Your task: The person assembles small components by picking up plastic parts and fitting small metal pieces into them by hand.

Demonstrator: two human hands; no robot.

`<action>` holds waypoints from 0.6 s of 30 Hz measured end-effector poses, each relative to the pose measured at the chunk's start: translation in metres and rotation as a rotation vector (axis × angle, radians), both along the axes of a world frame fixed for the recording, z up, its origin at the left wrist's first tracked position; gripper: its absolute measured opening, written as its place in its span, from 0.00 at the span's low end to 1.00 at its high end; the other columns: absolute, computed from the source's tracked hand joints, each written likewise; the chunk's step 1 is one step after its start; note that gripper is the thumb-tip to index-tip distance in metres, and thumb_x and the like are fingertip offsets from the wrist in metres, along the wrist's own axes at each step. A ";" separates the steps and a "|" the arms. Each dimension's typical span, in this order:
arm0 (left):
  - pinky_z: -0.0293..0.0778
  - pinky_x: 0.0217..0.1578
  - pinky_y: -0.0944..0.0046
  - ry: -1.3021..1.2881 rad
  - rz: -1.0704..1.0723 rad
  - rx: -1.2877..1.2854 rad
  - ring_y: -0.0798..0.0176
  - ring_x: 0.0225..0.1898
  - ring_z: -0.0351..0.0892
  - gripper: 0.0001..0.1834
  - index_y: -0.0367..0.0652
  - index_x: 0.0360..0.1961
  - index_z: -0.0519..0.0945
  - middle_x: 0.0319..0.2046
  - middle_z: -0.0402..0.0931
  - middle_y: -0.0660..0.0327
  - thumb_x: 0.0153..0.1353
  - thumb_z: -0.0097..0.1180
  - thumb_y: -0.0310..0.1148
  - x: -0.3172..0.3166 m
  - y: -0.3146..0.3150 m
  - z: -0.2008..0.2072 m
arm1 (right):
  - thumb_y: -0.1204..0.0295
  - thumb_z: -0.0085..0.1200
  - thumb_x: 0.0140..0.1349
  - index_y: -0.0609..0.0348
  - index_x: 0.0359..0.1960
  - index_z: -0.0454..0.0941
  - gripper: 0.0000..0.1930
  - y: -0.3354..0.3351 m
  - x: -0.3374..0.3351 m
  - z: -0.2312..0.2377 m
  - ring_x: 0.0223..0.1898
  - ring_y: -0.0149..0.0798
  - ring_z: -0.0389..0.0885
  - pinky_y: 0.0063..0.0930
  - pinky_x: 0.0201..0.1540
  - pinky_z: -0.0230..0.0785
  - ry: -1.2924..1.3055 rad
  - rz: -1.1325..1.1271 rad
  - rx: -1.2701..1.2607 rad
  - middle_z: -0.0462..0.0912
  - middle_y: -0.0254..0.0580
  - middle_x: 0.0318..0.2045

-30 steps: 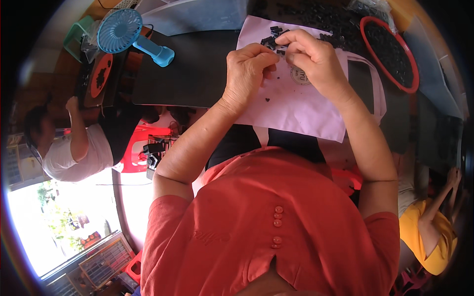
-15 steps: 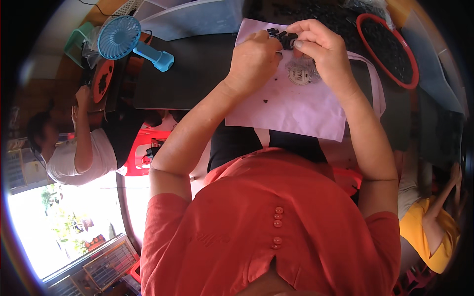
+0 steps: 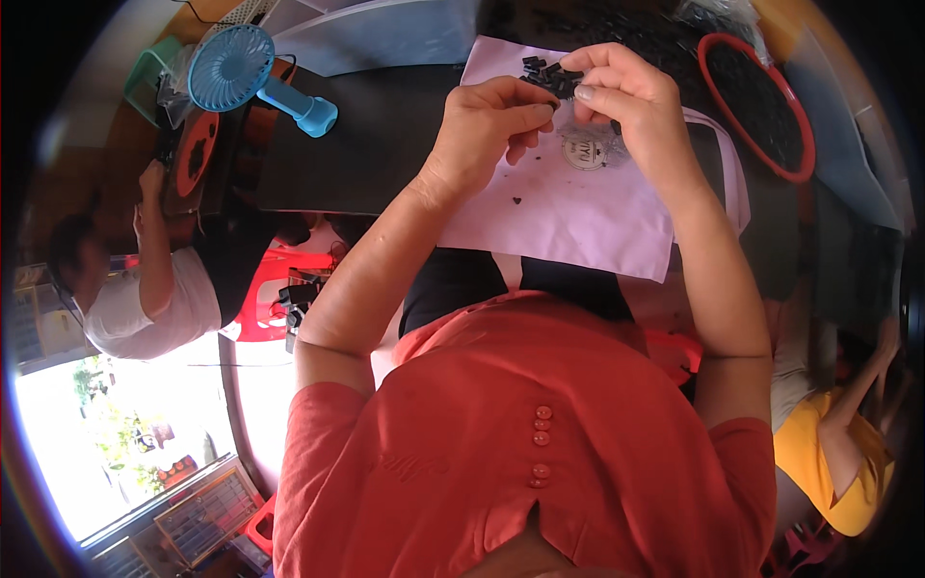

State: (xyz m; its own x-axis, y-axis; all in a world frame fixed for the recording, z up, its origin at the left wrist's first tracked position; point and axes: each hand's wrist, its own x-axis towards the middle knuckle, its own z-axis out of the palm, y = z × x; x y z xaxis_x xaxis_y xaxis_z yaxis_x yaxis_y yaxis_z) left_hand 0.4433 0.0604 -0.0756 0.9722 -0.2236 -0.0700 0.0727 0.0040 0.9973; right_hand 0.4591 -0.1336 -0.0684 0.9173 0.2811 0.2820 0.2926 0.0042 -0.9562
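My left hand is closed, with thumb and index finger pinching a small black part at their tips. Facing it across a small gap is my right hand, its fingers curled and its thumb bent inward; what it holds, if anything, is too small to make out. Between and just beyond the hands, several short black pieces lie in a loose pile on a pink cloth bag. Partly under my right hand sits a crumpled clear plastic bag with a round printed label.
A red-rimmed tray of black pieces stands at the right, with more black pieces strewn at the back. On the dark table lies a blue hand fan. Co-workers sit left, in a white shirt, and right, in yellow.
My left hand has drawn back from the pile toward me, with a small black part in its fingertips. My right hand has barely moved. More of the pile shows now.
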 end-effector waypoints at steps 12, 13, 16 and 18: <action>0.68 0.20 0.72 -0.062 0.014 -0.106 0.72 0.22 0.74 0.08 0.31 0.41 0.81 0.27 0.79 0.61 0.60 0.61 0.22 -0.012 -0.001 -0.017 | 0.81 0.53 0.62 0.62 0.46 0.78 0.11 0.009 -0.004 -0.011 0.26 0.22 0.75 0.16 0.30 0.65 -0.111 0.050 -0.099 0.79 0.32 0.23; 0.67 0.20 0.72 -0.078 0.013 -0.089 0.73 0.22 0.74 0.08 0.32 0.40 0.81 0.26 0.79 0.62 0.59 0.62 0.22 -0.012 -0.001 -0.017 | 0.82 0.53 0.62 0.62 0.46 0.78 0.11 0.009 -0.004 -0.011 0.27 0.22 0.75 0.17 0.31 0.65 -0.113 0.048 -0.077 0.79 0.32 0.23; 0.67 0.20 0.73 -0.105 0.038 -0.003 0.74 0.22 0.74 0.08 0.32 0.39 0.82 0.25 0.79 0.63 0.59 0.62 0.23 -0.013 -0.003 -0.017 | 0.82 0.53 0.61 0.62 0.46 0.78 0.11 0.010 -0.006 -0.011 0.26 0.23 0.75 0.17 0.31 0.66 -0.124 0.043 -0.067 0.79 0.32 0.23; 0.67 0.20 0.74 -0.110 0.055 0.000 0.75 0.22 0.73 0.07 0.33 0.39 0.82 0.25 0.78 0.64 0.59 0.62 0.23 -0.015 -0.005 -0.015 | 0.83 0.53 0.61 0.62 0.46 0.78 0.12 0.011 -0.005 -0.011 0.26 0.23 0.75 0.17 0.31 0.66 -0.133 0.038 -0.079 0.79 0.32 0.23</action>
State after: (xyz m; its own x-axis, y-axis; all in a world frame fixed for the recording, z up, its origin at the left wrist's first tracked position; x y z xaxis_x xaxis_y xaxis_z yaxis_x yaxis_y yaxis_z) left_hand 0.4287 0.0550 -0.0908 0.9848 -0.1698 0.0376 -0.0374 0.0045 0.9993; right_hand 0.4537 -0.1222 -0.0797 0.8614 0.3415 0.3760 0.4180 -0.0561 -0.9067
